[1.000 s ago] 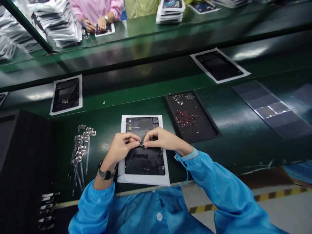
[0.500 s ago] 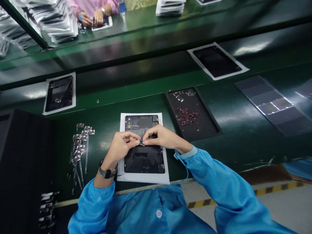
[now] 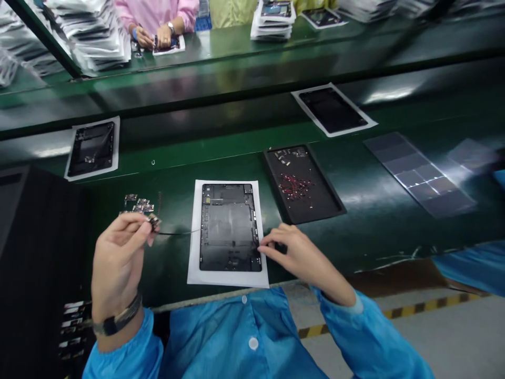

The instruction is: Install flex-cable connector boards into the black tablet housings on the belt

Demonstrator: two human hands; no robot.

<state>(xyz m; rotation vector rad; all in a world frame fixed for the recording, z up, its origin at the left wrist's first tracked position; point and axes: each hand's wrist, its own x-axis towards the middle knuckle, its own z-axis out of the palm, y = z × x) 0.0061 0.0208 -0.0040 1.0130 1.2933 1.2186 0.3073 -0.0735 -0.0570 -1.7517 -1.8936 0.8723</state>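
Note:
My left hand [image 3: 120, 258] is raised at the left, pinching a small circuit board [image 3: 153, 221] between thumb and fingers. From that board a thin dark cable [image 3: 175, 233] runs right to the edge of a black tablet back housing [image 3: 229, 223]. The housing lies flat, inner side up, on a white sheet [image 3: 195, 263] in front of me. My right hand [image 3: 294, 250] is at the housing's right edge, its thumb and fingers drawn together there; whatever is between the tips is too small to make out. Beyond my left hand lie several more small circuit boards [image 3: 142, 205].
A black tray [image 3: 327, 202] right of the housing holds red-wired parts and small metal pieces. Clear film sheets [image 3: 418, 173] lie farther right. Two more housings [image 3: 92, 150] on white sheets lie along the bench's far side. Across the bench, a person in pink [image 3: 158, 16] handles a part.
Both hands were together over the middle of the housing, holding a small board. They have parted: the left moved left with a board, the right moved to the housing's right edge.

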